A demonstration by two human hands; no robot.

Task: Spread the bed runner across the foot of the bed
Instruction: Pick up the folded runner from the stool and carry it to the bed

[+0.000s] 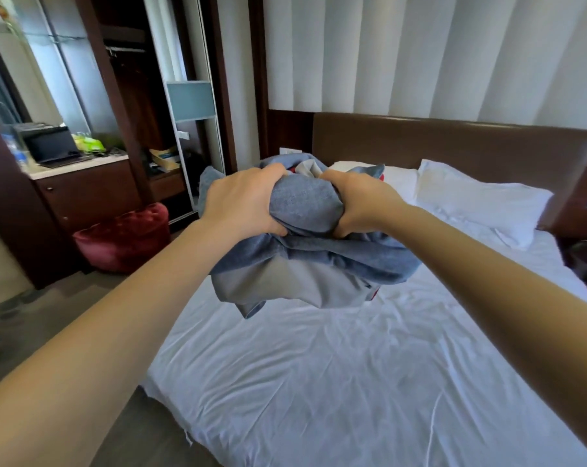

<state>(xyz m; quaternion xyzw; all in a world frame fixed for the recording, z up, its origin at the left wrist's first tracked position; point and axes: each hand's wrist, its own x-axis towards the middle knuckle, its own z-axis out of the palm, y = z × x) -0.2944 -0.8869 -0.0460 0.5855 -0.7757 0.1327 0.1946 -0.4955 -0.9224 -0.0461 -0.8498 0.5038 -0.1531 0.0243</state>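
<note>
1. The bed runner is squeezed tight by the left hand and the right hand.
2. It is bunched up, blue and grey, with bits of red.
3. It is held up over the white bed.

Pale vertical panels are lining the wall above a dark brown headboard. A dark wood wardrobe is standing open at the left beside a mirrored sliding door. A red tufted pouf is sitting on the grey-brown floor. A laptop is resting on a pale counter. Daylight is falling softly and evenly.
</note>
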